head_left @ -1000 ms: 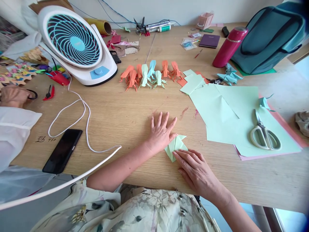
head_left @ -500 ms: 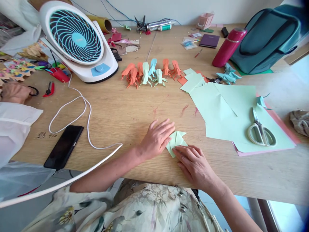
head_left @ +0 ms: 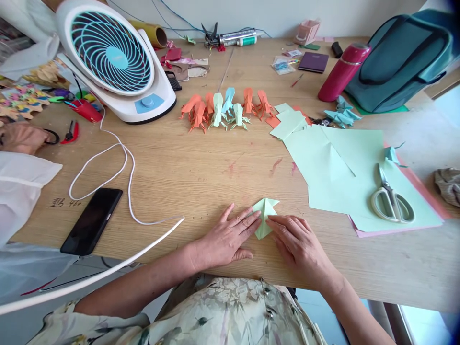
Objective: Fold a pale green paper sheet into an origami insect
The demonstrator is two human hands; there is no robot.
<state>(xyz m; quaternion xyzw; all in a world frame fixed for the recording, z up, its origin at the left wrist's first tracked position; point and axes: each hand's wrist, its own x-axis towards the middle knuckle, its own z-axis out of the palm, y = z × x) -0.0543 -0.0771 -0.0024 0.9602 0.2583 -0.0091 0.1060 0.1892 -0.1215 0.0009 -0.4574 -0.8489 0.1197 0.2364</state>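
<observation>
A: Where is the work now?

B: I see the left hand [head_left: 224,238] and right hand [head_left: 300,248] flat, fingers stretched, pressing the folded green piece [head_left: 264,218] near the table [head_left: 201,167] front edge; nothing gripped. Approx 8 finished paper figures [head_left: 224,109] stand behind, so 1 more is half folded, I think.

A: Surface?

B: Wood, w/ green sheets [head_left: 345,167], scissors [head_left: 391,199], fan [head_left: 115,60], phone [head_left: 91,220].
</observation>
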